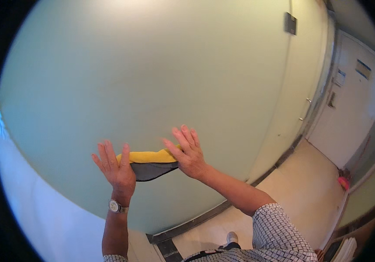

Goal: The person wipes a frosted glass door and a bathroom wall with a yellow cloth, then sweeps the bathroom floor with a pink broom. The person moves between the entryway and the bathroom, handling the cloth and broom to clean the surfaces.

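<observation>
A folded yellow and grey cloth (151,157) lies against a frosted glass panel (148,82) in front of me. Its yellow part forms the top band, and a grey flap with a dark edge hangs below. My left hand (116,168) is at the cloth's left end, with the thumb over the yellow band and the other fingers spread upward. At the right end, my right hand (189,155) holds the cloth under its palm and thumb side, fingers pointing up. The fingertips are slightly blurred. On my left wrist is a metal watch (114,206).
A dark lock fitting (290,23) and a metal handle (305,109) are on the glass at right. Beyond stands a white door (351,95). A dark skirting strip (194,217) borders the tiled floor (292,193). A pink object (343,183) lies by the far wall.
</observation>
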A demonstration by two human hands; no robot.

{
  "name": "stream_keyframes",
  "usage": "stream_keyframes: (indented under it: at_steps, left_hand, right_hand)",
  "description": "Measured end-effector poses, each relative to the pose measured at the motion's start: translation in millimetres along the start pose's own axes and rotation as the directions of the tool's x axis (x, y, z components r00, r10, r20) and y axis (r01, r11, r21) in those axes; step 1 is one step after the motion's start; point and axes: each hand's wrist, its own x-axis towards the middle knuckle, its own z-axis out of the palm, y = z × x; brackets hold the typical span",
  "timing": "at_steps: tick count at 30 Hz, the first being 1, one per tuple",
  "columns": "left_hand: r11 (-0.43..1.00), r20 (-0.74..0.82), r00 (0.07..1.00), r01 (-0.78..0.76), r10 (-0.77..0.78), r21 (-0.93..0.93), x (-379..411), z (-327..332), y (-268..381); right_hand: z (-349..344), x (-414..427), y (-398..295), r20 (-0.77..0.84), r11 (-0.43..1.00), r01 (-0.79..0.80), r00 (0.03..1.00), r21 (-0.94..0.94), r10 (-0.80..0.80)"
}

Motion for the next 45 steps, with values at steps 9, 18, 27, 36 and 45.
stream_keyframes:
  at_steps: [9, 18, 27, 36, 45]
  left_hand:
    - [0.972, -0.061, 0.989, -0.147, 0.138, -0.183, 52, -12, 24]
    - [0.963, -0.028, 0.985, -0.173, 0.171, -0.206, 120, -39, 36]
    - [0.961, -0.070, 0.990, -0.137, 0.124, -0.241, 174, -63, 54]
    - [0.836, 0.005, 0.981, -0.162, 0.193, -0.524, 181, -72, 70]
    - [0.661, 0.130, 0.955, -0.082, 0.266, -0.746, 142, -74, 118]
  right_hand:
    - [-46, 11, -14, -0.062, 0.967, -0.209, 0.977, -0.146, 0.202]
    - [-78, 58, -15, -0.076, 0.944, -0.277, 0.961, -0.178, 0.267]
    - [-109, 140, 17, -0.243, 0.904, -0.366, 0.918, -0.221, 0.312]
    - [-99, 123, -22, -0.257, 0.747, -0.631, 0.773, -0.210, 0.581]
    - [-130, -4, -62, 0.029, 0.445, -0.890, 0.444, -0.101, 0.895]
